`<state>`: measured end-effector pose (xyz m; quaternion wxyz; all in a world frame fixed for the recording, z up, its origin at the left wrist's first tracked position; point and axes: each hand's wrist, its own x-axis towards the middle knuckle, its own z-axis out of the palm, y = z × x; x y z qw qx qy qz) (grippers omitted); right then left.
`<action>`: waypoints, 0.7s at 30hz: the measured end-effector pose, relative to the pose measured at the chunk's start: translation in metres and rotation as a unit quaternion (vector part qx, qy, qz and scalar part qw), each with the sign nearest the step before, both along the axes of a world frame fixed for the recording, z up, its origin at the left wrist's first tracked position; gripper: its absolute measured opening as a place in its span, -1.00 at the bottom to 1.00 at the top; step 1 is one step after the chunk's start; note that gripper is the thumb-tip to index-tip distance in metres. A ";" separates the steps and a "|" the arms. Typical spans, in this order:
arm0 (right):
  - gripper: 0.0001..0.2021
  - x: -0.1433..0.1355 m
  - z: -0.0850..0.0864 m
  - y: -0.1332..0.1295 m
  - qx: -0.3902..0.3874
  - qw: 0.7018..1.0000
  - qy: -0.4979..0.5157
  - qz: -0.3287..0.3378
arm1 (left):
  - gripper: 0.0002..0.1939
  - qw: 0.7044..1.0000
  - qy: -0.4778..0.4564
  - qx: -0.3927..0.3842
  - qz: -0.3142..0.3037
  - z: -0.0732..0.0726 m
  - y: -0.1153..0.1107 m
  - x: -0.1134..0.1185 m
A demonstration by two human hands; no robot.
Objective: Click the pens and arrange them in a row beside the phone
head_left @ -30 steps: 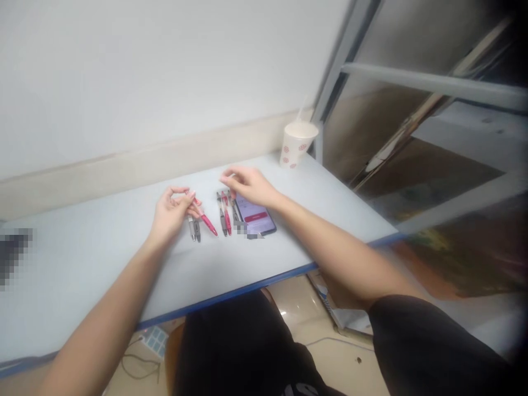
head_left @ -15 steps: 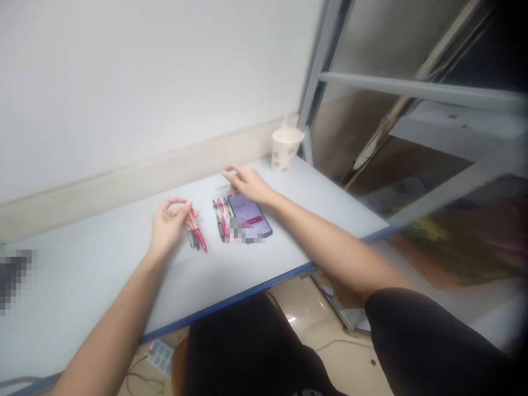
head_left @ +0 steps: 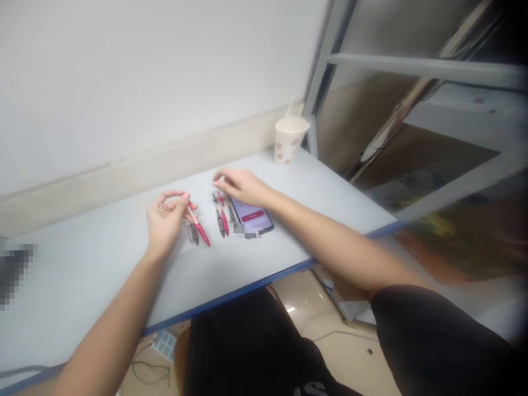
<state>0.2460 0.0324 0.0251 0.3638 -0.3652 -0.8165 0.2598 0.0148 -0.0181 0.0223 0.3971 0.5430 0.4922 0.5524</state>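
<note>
My left hand [head_left: 167,220] is closed, its thumb and fingertips pinching a pink pen [head_left: 202,234] whose tip slants down and to the right. Just beneath it, two grey pens [head_left: 192,235] lie close together on the table. My right hand [head_left: 241,186] hovers palm down with loosely bent fingers, nothing visible in them. Its fingertips are over the top ends of a row of pens: a grey pen [head_left: 220,217], a pink pen [head_left: 225,221] and another dark pen [head_left: 231,212]. The phone [head_left: 254,219] with a lit screen lies partly under this hand.
A patterned paper cup [head_left: 287,144] with a straw stands at the table's back right corner. The white table [head_left: 247,258] has a blue front edge and meets a wall behind. A metal frame [head_left: 319,82] rises on the right. A blurred dark object [head_left: 14,275] lies far left.
My right hand has moved left from above the phone toward the pens' top ends, its fingers drawing in. My left hand keeps the pink pen. The camera view has shifted slightly.
</note>
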 end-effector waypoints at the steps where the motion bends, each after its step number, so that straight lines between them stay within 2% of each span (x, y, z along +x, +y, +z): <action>1: -0.67 -0.003 0.000 -0.005 0.004 1.000 -0.013 0.021 | -0.50 1.000 -0.001 0.000 -0.001 0.000 -0.001 0.001; 4: -0.63 -0.010 0.002 -0.019 -0.016 0.996 -0.034 0.084 | -0.51 1.000 0.000 -0.001 -0.027 -0.002 -0.004 0.005; 6: -0.63 -0.012 0.005 -0.025 -0.036 0.994 -0.034 0.103 | -0.52 0.999 0.000 0.001 -0.034 -0.001 -0.005 0.008; 9: -0.63 -0.013 0.007 -0.030 -0.048 0.994 -0.030 0.097 | -0.45 1.000 -0.022 0.008 0.001 -0.001 -0.006 0.012; 12: -0.55 -0.016 0.006 -0.033 -0.082 0.993 -0.007 0.089 | -0.39 0.998 -0.051 0.024 0.024 -0.003 -0.004 0.017; 16: -0.46 -0.023 0.003 -0.038 -0.165 0.976 0.068 0.124 | -0.46 0.999 -0.039 0.026 -0.002 -0.007 -0.003 0.022; 21: -0.54 -0.026 0.003 -0.042 -0.224 0.959 0.135 0.107 | -0.58 1.000 -0.006 0.028 0.012 -0.005 -0.008 0.027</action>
